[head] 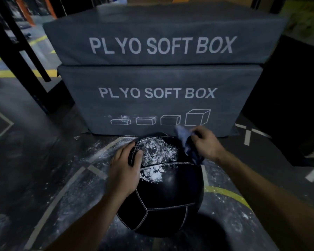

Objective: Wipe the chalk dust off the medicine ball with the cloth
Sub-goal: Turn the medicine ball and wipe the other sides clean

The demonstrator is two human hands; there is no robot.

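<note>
A black medicine ball (170, 196) with white stitched seams sits on the dark floor in front of me. White chalk dust (158, 153) covers its upper panels. My left hand (125, 169) rests flat on the ball's upper left side, fingers spread over a seam. My right hand (205, 142) grips a blue-grey cloth (187, 144) at the ball's upper right edge. The cloth hangs down against the ball's right side.
Two stacked grey foam boxes (161, 78) marked PLYO SOFT BOX stand just behind the ball. Chalk specks are scattered on the floor (76, 178), which bears white and yellow lines. A dark rack frame (22, 51) rises at the left, a black block (288, 105) at the right.
</note>
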